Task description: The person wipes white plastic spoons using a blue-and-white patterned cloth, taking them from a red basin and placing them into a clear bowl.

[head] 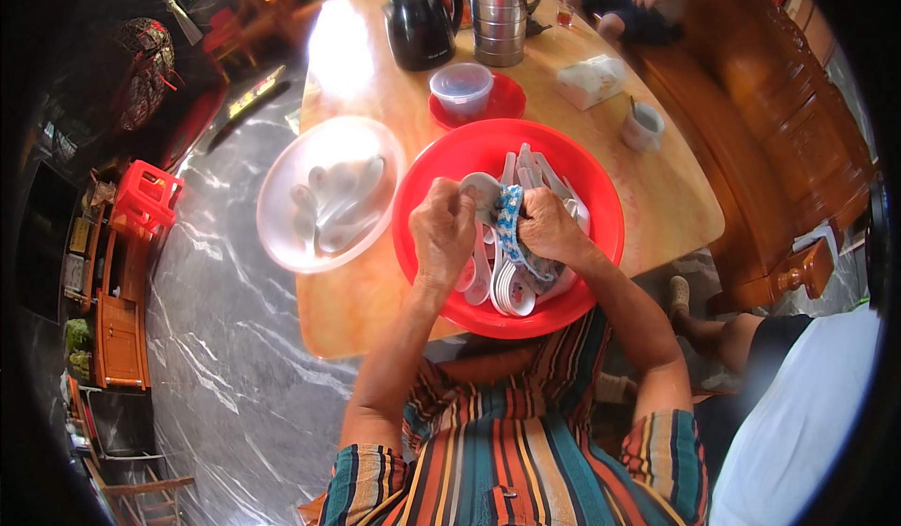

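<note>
Over the red plastic basin (415,258), my left hand (443,230) grips a white soup spoon (480,188), its bowl upward between thumb and fingers. My right hand (552,223) clasps a blue-and-white crocheted cloth (509,220) against that spoon; the spoon's other end is hidden behind the cloth and fingers. Below both hands, several white soup spoons (517,294) with printed motifs lie in the basin, some nested in a stack. More spoon handles (524,163) point toward the basin's far side. On the left, a translucent white plastic bowl (281,244) contains several similar spoons (345,206).
Behind the basin, a lidded plastic tub (462,89) rests on a red dish (510,97). Farther back stand a black kettle (420,26) and a steel flask (498,16). A tissue pack (591,79) and a mug (642,126) are right. People sit nearby on the right.
</note>
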`<state>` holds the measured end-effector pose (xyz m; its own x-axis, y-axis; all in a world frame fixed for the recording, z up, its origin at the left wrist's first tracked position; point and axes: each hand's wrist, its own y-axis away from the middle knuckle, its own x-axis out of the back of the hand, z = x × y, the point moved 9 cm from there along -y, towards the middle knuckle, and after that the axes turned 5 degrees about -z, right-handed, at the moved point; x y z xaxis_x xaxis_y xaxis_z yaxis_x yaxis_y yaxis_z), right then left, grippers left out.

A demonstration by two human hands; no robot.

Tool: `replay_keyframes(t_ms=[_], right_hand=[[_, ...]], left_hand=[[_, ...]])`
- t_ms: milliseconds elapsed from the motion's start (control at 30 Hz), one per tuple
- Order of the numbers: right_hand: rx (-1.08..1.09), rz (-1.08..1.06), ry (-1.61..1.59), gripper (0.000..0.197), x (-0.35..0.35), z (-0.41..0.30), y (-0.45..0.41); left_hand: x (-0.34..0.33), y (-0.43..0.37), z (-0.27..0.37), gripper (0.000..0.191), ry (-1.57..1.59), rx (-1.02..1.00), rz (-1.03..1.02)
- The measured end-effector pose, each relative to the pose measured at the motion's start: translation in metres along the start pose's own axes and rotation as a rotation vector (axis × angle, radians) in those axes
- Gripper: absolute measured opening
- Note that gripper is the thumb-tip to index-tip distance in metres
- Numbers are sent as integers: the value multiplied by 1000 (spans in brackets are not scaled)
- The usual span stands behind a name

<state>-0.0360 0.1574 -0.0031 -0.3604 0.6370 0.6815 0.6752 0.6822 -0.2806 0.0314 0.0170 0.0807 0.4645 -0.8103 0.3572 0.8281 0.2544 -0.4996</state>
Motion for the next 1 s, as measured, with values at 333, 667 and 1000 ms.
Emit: replay_keyframes(t_ms=[333, 667, 1000], right_hand=[[-84, -97, -202, 12, 2, -19, -1], [148, -210, -216, 10, 15, -57, -1], [-221, 32, 36, 41, 23, 0, 0]], left_hand=[[22, 5, -15, 11, 102, 145, 201], [32, 2, -21, 13, -30, 78, 314], [-37, 1, 1, 7, -41, -52, -413]])
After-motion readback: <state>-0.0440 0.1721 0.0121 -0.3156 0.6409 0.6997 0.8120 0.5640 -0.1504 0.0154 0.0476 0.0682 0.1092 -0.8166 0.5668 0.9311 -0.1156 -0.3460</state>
